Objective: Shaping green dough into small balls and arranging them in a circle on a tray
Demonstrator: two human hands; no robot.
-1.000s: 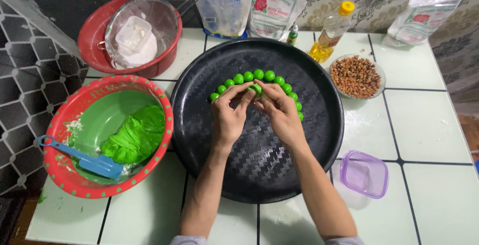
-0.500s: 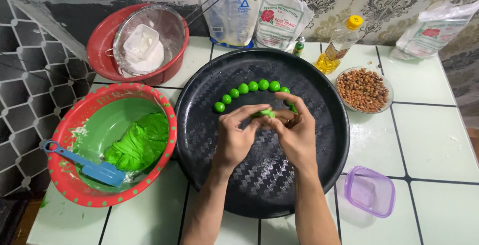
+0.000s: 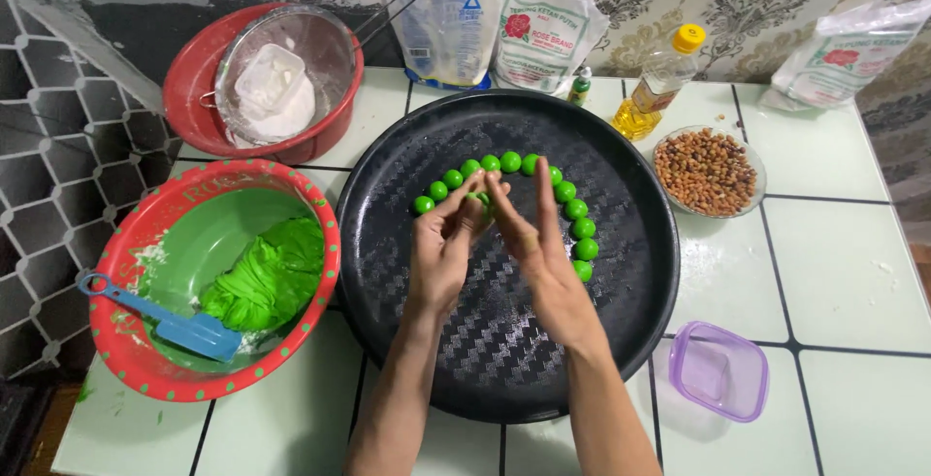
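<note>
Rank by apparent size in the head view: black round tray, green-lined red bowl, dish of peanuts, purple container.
1. black round tray
2. green-lined red bowl
3. and 4. dish of peanuts and purple container: these look alike, no ranking.

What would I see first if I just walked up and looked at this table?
First, the curved row of bright green balls on the big round black tray in the middle, with the left hand and right hand pressed together over it. Next, the lump of green dough in the red-rimmed bowl to the left.
</note>
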